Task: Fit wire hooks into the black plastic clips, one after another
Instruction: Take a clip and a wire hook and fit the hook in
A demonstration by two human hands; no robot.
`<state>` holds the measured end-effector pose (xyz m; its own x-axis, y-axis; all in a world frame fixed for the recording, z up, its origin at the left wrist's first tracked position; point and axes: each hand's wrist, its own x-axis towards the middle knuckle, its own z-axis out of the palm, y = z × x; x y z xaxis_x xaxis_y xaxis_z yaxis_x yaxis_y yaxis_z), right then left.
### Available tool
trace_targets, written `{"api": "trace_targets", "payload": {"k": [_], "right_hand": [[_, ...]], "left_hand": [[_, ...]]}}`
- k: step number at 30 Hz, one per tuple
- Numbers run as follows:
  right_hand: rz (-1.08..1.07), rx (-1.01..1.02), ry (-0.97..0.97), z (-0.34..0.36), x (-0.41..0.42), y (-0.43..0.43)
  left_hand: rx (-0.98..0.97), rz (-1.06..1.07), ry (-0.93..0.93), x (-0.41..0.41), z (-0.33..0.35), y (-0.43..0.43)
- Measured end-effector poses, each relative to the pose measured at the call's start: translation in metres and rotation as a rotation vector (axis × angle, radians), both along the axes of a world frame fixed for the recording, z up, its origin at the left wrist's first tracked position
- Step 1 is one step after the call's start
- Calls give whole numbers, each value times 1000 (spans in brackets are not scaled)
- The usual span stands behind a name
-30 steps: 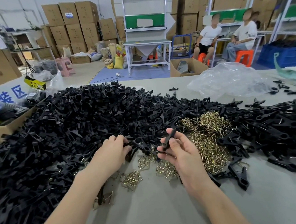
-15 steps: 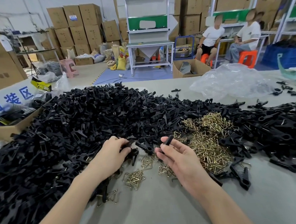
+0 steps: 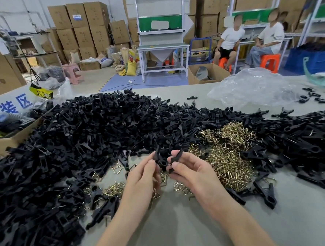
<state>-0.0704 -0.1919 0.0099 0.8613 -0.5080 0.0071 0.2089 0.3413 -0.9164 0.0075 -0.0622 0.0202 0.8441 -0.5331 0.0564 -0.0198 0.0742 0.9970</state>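
Left hand [image 3: 142, 178] hides the lower end of its black clip piece [image 3: 157, 155]. Right hand [image 3: 191, 170] covers most of the second clip piece [image 3: 177, 156]. Cannot tell if the pieces touch. Loose wire hooks [image 3: 181, 187] partly hidden under both hands. Clip pile [image 3: 65, 157] cut by left and bottom edges. Sign lettering [image 3: 14, 107] cut at left edge.

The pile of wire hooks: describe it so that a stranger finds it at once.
Look at the grey table under the wide heap of black clips. Beside the right hand lies the pile of wire hooks, the one big golden tangle among black.
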Motion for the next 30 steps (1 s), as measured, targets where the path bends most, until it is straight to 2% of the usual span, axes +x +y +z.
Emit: {"api": "trace_targets", "payload": {"k": [5, 11, 19, 26, 30], "right_hand": [[26, -83, -22, -1, 0, 2], [28, -125, -46, -1, -1, 3], [21, -137, -32, 1, -3, 3], [14, -132, -30, 3, -3, 4], [-20, -222, -22, 5, -5, 5]], "left_hand": [[36, -9, -122, -2, 4, 3], [42, -18, -122, -9, 3, 4], [82, 36, -310, -11, 4, 5], [122, 56, -345, -11, 3, 6], [202, 51, -425, -14, -1, 6]]}}
